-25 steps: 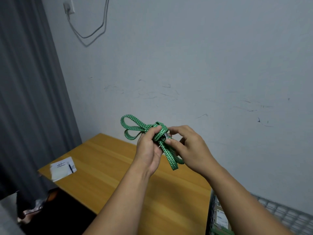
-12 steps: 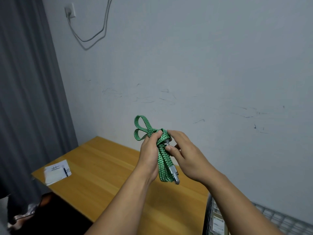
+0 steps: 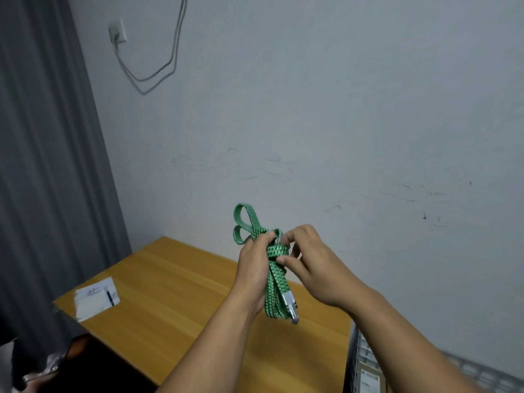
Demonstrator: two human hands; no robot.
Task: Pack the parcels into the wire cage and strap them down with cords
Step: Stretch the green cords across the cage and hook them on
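Your left grip [image 3: 255, 268] is curled round the middle of the coiled green cord [image 3: 275, 292], held up in the air above the counter [image 3: 170, 293]; your right grip [image 3: 314, 268] pinches the turn that binds the bundle, two loops stand up past your knuckles, and the metal hook [image 3: 292, 307] dangles below. You look to be on the unwinding step, with strapping not yet begun; next, slip that binding turn free and shake the cord out, minding the hook. The wire cage [image 3: 353, 358] sits low on your right with a parcel [image 3: 368, 378] inside; I'd judge that's where the hook goes.
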